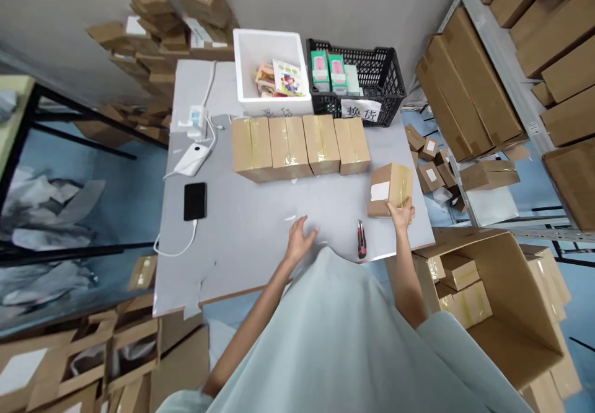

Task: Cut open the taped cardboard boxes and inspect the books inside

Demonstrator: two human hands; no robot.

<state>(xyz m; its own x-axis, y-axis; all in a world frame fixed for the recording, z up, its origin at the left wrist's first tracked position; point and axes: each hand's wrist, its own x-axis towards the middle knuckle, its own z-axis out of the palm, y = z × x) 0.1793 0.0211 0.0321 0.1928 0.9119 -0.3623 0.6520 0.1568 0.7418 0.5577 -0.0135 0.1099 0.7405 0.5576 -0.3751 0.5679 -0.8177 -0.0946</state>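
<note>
My right hand (400, 213) grips the near end of a taped cardboard box (383, 177) at the table's right side. A white label shows on that box's side. Over the middle of the table's near edge, my left hand (301, 239) is empty, its fingers apart. A red and black utility knife (361, 239) lies between the two hands, nearer the right one. Several taped cardboard boxes (286, 143) stand in a row across the table, beyond my left hand.
At the back of the grey table (232, 239) are a white bin (272, 47) with booklets and a black crate (395, 81). A black phone (195, 201) on a cable and a power strip (198, 121) lie left. A large open carton (520, 301) with boxes stands right, beside shelving (506, 47).
</note>
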